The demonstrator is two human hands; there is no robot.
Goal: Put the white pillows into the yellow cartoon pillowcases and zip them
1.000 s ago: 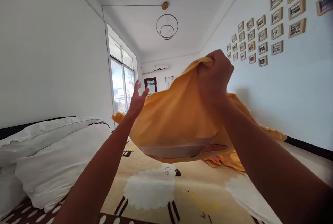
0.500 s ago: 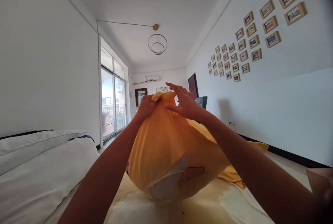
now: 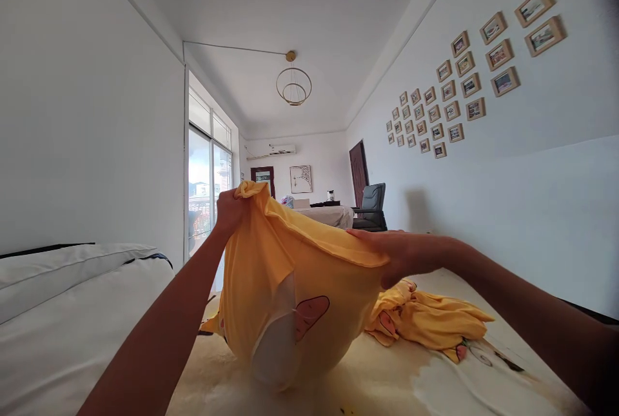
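A yellow pillowcase (image 3: 333, 274) with a pinkish printed shape is raised in front of me, bulging over the bed. Through a gap in its near side shows a white pillow (image 3: 275, 351). My left hand (image 3: 231, 213) is closed in a fist round the gathered top left corner. Lower, at the right end of the upper edge, my right hand (image 3: 391, 255) grips the cloth, its fingers partly hidden by it. Behind my right forearm a crumpled yellow cloth (image 3: 425, 322) with similar prints lies on the bed.
White pillows (image 3: 82, 313) lie at the left against the wall. Cream bedding (image 3: 387, 377) spreads below the pillowcase. Farther back stand a black office chair (image 3: 372, 206) and a covered table (image 3: 329, 216). Framed pictures (image 3: 449, 109) hang on the right wall.
My hands have spread apart, the left one leftward and the right one down and rightward onto the cloth's edge. The right hand's raised, spread fingers have closed on it. The pillowcase's top is stretched wider.
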